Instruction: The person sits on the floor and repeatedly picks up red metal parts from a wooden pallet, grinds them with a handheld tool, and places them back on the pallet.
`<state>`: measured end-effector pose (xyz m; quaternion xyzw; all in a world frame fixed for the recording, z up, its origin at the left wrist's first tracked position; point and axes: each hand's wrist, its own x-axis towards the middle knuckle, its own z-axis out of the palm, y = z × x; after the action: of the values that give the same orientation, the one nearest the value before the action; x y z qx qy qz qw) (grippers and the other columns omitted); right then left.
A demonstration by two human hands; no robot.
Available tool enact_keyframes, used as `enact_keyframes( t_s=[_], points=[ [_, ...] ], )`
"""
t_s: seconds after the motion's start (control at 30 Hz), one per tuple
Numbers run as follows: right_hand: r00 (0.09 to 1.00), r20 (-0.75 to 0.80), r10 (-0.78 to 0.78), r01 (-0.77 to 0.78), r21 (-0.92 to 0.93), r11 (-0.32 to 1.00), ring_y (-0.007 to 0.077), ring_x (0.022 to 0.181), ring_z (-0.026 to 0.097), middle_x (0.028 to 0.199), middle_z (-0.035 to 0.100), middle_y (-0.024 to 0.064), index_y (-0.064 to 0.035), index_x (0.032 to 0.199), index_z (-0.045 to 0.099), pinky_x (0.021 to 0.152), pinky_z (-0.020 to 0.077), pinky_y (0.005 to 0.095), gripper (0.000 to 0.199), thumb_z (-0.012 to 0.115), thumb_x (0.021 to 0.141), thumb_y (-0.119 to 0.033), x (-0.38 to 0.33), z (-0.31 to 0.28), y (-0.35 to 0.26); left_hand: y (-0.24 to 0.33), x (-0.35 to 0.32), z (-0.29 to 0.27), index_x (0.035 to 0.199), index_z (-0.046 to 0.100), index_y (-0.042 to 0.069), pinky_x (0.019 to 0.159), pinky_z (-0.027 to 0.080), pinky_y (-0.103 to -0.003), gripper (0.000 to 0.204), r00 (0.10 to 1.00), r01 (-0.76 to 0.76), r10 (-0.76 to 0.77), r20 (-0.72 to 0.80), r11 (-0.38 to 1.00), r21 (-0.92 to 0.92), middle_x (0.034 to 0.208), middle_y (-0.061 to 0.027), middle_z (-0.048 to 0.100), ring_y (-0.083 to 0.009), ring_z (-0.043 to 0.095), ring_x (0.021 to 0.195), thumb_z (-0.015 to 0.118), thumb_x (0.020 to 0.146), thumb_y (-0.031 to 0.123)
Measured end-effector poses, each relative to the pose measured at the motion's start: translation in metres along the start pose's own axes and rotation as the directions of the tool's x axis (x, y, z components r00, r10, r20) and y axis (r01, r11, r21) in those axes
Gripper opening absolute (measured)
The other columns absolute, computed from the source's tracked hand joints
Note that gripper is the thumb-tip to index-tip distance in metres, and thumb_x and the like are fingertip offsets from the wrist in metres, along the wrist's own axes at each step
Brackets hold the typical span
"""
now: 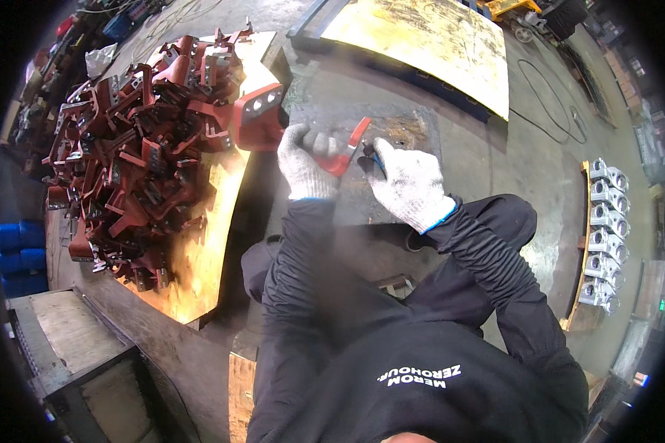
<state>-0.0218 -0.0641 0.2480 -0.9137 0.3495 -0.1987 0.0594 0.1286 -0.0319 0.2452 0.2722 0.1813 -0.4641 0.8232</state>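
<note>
My left hand (pixel 308 164), in a whitish knit glove, is closed around a dark red metal bracket (pixel 253 122). The bracket's wide end, with bright holes, sticks out to the left of the glove. Its narrow bent end reaches up to the right, toward my other hand. My right hand (pixel 410 184), gloved alike, is curled around a small dark tool (pixel 369 150) whose tip comes close to that narrow end. Most of the tool is hidden in the fingers, so its kind is unclear. Both hands are above a dark, worn work surface (pixel 310 114).
A heap of similar red brackets (pixel 140 155) lies on a wooden board (pixel 214 251) at left. A wood-topped platform (pixel 421 44) stands beyond the work surface. Grey metal castings (pixel 606 229) line a rack at right. A cable (pixel 543 111) loops on the floor; a metal cabinet (pixel 74 332) is near left.
</note>
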Motion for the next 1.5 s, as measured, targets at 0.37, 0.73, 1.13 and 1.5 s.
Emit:
enact_keyframes(
  t_s=[0.37, 0.73, 1.13, 1.5],
  points=[
    [0.995, 0.091, 0.050, -0.065, 0.166, 0.984, 0.0366, 0.063, 0.064, 0.065, 0.063, 0.0160, -0.0084, 0.101, 0.062, 0.059, 0.0493, 0.0452, 0.023, 0.066, 0.086, -0.026, -0.016, -0.002, 0.000, -0.015, 0.018, -0.024, 0.074, 0.049, 0.009, 0.046, 0.039, -0.031, 0.014, 0.955, -0.292, 0.296, 0.025, 0.920, 0.260, 0.059, -0.0004, 0.043, -0.0161, 0.044, 0.048, 0.058, 0.084, 0.004],
    [0.972, 0.226, 0.066, -0.174, 0.500, 0.848, 0.0116, 0.062, 0.063, 0.076, 0.068, 0.0098, -0.0008, 0.112, 0.067, 0.058, 0.0490, 0.0280, 0.031, 0.065, 0.090, -0.022, -0.008, -0.045, 0.046, -0.006, 0.011, -0.017, 0.071, 0.046, 0.009, 0.056, 0.041, -0.028, 0.018, 0.954, 0.000, -0.095, 0.283, 0.948, 0.318, 0.061, 0.0013, 0.038, -0.0147, 0.040, 0.055, 0.055, 0.087, 0.009],
    [0.840, 0.445, 0.310, -0.541, 0.733, 0.413, 0.0075, 0.070, 0.059, 0.096, 0.068, 0.0028, -0.0030, 0.128, 0.059, 0.060, 0.0495, 0.0254, 0.050, 0.073, 0.084, -0.023, 0.018, -0.024, 0.034, -0.010, 0.017, -0.025, 0.119, 0.055, 0.002, 0.092, 0.052, -0.044, 0.039, 0.958, 0.254, -0.269, 0.095, 0.956, 0.147, 0.115, -0.0162, 0.064, -0.0304, 0.064, 0.103, 0.048, 0.093, 0.029],
    [0.833, 0.489, 0.259, -0.533, 0.835, 0.137, 0.0038, 0.050, 0.049, 0.069, 0.056, -0.0001, -0.0040, 0.114, 0.062, 0.040, 0.0351, 0.0185, 0.029, 0.069, 0.090, -0.017, 0.023, -0.013, 0.007, -0.011, 0.013, -0.022, 0.110, 0.059, 0.012, 0.064, 0.050, -0.036, 0.034, 0.951, 0.283, -0.300, 0.080, 0.943, 0.178, 0.094, -0.0059, 0.065, -0.0229, 0.061, 0.078, 0.059, 0.081, 0.029]
  ],
)
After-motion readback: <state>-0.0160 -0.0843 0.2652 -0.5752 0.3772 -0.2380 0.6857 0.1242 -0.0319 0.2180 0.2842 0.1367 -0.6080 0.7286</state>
